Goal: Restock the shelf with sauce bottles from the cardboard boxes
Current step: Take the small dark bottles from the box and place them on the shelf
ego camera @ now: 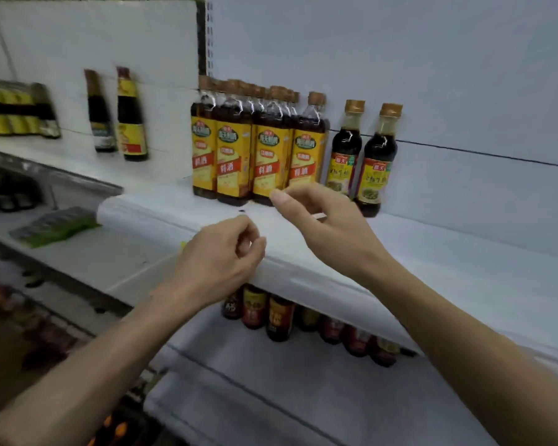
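Observation:
Several dark sauce bottles with yellow labels [258, 146] stand in rows on the white shelf [432, 252]. Two smaller dark bottles with gold caps [361, 156] stand to their right. My right hand [319, 217] hovers just in front of the yellow-label bottles with loosely curled fingers, holding nothing. My left hand [219, 255] hangs over the shelf's front edge, fingers curled loosely, also holding nothing. No cardboard box is in view.
Two dark bottles [116, 114] stand on the neighbouring shelf at left, beside a yellow-and-black pack [13, 107]. A row of bottles [303, 320] sits on the shelf below. Green packets [55, 225] lie lower left. Bare shelf stretches right of the small bottles.

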A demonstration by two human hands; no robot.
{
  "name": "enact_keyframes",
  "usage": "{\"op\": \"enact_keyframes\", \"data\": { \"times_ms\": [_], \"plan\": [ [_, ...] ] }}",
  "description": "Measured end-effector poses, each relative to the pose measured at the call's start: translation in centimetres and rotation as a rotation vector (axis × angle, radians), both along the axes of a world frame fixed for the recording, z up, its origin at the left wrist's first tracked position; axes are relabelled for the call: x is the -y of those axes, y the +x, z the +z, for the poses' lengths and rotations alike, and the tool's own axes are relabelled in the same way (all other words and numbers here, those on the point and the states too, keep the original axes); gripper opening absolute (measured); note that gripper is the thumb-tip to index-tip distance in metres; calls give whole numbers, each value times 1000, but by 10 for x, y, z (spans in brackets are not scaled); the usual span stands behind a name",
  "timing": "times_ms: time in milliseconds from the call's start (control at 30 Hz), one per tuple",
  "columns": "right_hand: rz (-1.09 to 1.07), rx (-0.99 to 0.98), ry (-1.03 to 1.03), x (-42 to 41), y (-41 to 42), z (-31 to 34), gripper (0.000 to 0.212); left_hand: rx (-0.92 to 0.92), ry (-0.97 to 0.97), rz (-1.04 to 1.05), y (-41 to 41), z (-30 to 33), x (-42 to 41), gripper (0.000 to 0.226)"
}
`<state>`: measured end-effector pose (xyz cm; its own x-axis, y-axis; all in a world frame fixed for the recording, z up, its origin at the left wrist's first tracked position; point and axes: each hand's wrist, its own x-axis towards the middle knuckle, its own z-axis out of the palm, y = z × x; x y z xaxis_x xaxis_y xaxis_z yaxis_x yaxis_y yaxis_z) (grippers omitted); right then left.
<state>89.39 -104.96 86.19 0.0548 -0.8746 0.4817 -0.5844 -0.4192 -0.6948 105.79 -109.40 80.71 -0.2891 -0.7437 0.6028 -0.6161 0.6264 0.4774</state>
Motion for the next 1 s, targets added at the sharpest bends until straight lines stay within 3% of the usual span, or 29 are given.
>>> {"op": "enact_keyframes", "data": {
  "times_ms": [233, 367, 533, 767, 1000],
  "plan": [
    [395, 0, 42, -12, 53, -24, 26, 44, 175, 215, 49, -26, -52, 29],
    [618, 25, 80, -28, 69, -49, 14, 25, 208, 379, 61, -53, -104, 20],
    [844, -15, 231, -59, 98, -100, 21, 27, 398, 543, 82, -93, -176, 17],
    [945, -86, 372, -85, 121, -154, 29, -111, 571, 731, 99, -146, -235, 7],
    [885, -236, 625, -86, 120, -267, 35, -113, 922, 720, 108, -261, -250, 8]
  ]
}}
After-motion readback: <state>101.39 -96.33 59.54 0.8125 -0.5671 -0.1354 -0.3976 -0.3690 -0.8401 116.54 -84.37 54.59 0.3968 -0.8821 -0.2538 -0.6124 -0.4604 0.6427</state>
